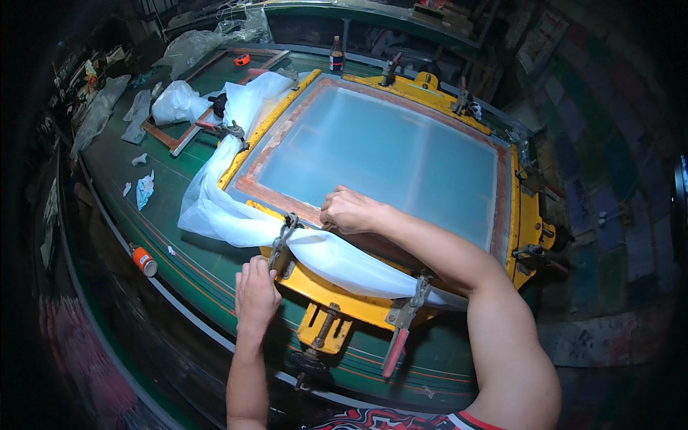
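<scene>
A wooden frame (271, 156) lies under a sheet of translucent mesh (344, 150), inside yellow metal clamping bars (330, 290). At the near bar my left hand (258, 292) is closed round the handle end of a toggle clamp (283, 240), most of the handle hidden by my fingers. My right arm reaches across the near side, and my right hand (350, 210) is a closed fist over the frame's near edge; what its fingers hold, if anything, is hidden. Bunched white mesh fabric (344, 266) runs along the near bar, under my right forearm, and round the left corner.
Another toggle clamp (405, 322) with a red handle sits on the near bar. On the green table (208, 269) are an orange can (143, 260), an empty wooden frame (175, 147), an orange tape measure (242, 60) and plastic bags (179, 102). A dark bottle (336, 54) stands at the back.
</scene>
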The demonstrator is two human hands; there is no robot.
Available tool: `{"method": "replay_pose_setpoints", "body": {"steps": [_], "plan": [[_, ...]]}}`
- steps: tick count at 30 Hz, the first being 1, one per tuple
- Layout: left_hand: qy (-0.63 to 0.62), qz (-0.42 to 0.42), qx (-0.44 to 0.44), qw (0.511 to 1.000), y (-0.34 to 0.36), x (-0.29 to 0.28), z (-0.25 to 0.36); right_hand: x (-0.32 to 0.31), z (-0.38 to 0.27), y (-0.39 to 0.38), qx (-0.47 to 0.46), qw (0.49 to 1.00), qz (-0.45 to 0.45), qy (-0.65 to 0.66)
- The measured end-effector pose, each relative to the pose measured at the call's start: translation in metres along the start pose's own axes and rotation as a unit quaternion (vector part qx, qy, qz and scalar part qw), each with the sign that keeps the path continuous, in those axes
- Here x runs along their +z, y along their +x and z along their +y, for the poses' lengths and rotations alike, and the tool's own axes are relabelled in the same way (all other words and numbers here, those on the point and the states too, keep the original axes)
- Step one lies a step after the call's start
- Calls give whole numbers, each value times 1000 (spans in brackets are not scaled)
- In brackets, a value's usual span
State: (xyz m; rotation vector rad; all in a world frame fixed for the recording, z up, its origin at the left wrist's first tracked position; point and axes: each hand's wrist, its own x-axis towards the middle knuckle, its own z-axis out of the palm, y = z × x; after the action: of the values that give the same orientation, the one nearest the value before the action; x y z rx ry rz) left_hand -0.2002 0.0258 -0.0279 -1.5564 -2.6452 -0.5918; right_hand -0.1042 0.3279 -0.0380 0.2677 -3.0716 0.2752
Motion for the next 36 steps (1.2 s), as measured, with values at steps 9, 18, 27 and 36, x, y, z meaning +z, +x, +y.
{"method": "replay_pose_setpoints", "body": {"steps": [9,18,27,36], "plan": [[17,6,-42,999,0,5,6,-12,-15,-138,39,998,-41,-12],[-126,103,50,985,6,11,34,-56,-35,-233,107,978,-175,-45],[-281,-93,174,939,-76,49,180,-17,-16,-80,-4,999,24,-22],[-230,-195,99,948,-104,53,204,5,-8,-74,7,999,33,-10]]}}
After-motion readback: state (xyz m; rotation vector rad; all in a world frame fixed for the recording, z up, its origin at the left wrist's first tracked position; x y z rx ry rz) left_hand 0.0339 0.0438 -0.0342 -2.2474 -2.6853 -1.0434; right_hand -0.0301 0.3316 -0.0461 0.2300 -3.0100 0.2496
